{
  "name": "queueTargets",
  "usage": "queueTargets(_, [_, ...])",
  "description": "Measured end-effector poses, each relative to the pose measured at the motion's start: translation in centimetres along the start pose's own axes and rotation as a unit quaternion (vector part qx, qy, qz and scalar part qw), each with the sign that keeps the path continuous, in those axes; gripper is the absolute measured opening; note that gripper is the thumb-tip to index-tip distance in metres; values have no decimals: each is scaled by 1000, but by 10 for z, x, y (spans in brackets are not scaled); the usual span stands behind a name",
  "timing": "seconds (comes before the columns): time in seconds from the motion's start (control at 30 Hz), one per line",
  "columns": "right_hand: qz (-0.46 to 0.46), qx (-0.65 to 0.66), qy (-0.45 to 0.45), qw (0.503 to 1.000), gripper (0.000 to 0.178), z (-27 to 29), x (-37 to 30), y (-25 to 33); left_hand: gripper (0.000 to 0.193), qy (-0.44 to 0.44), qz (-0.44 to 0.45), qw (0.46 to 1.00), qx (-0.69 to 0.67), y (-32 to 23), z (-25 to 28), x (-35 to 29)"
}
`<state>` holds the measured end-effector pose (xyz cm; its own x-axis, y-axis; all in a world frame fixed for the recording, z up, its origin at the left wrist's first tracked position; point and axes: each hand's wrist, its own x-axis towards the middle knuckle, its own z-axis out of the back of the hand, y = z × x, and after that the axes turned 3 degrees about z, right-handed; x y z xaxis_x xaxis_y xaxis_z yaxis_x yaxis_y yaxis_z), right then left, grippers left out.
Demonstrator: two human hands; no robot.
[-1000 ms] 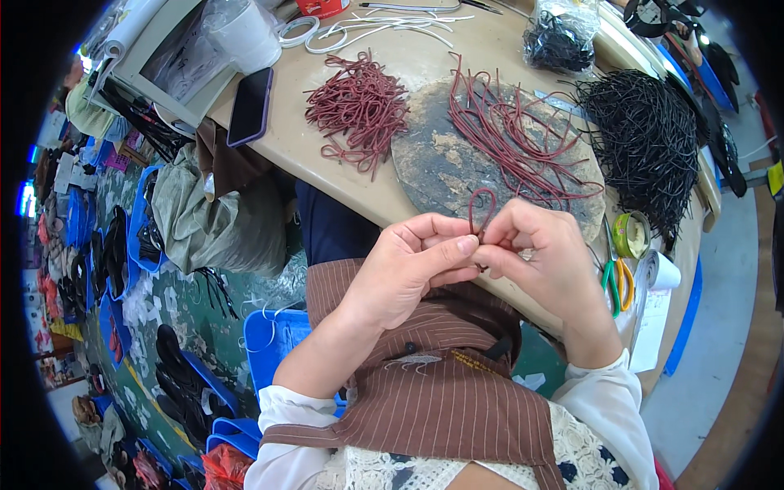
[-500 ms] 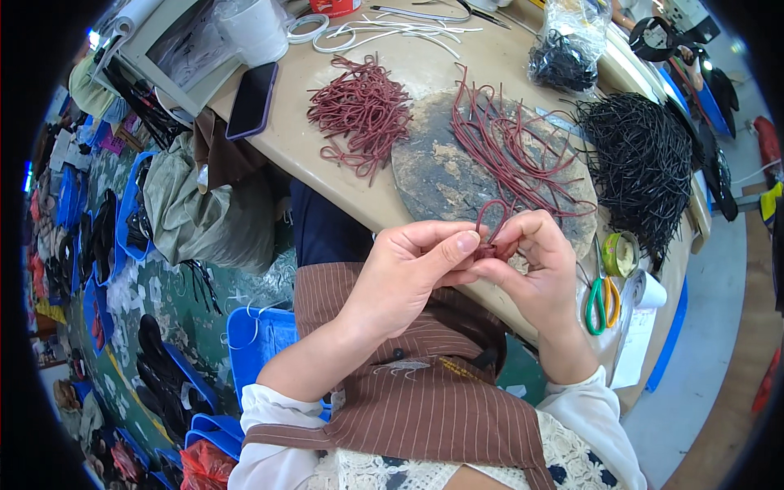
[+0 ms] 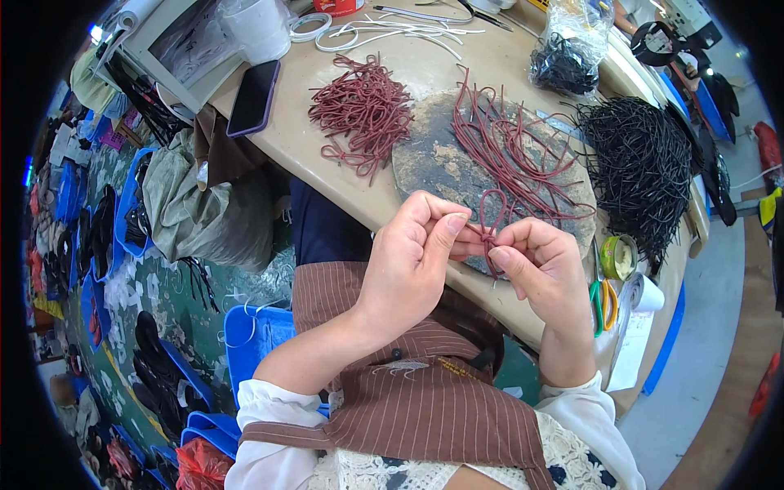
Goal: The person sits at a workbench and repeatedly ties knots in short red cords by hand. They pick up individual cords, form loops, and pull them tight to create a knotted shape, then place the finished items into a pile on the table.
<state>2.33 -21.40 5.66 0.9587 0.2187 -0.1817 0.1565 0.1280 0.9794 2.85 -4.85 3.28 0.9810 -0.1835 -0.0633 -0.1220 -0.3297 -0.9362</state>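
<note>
A dark red cord [image 3: 493,201] is stretched between my hands, with a loop standing up and a small knot below it. My left hand [image 3: 416,260] pinches one part of the cord between thumb and fingers. On the other side of the knot, my right hand [image 3: 541,268] is closed on the cord too. Both hands are just above the near edge of a round, worn dark board [image 3: 433,175]. Loose red cords [image 3: 498,155] lie across that board. To its left is a heap of looped red cords [image 3: 359,110].
A large bundle of black cords [image 3: 637,167] lies right of the board. Near the right edge are green-and-orange-handled scissors [image 3: 597,309], a tape roll [image 3: 618,256] and a white roll [image 3: 645,292]. A phone [image 3: 253,98] rests at the table's left edge; white strips [image 3: 392,34] lie farther back.
My hands have moved slightly apart, the left one tilting upward. The loop and knot, partly covered by my fingers before, now show between them.
</note>
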Motion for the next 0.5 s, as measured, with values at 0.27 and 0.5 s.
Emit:
queueTargets(0.27, [64,151,13,986,8,-5,-4,-29,13,4,-87,995,-57,22,3,9])
queueTargets(0.5, [179,19,-67,981,10,-3,-2,-30,26,55,14,983,-177,28,3,4])
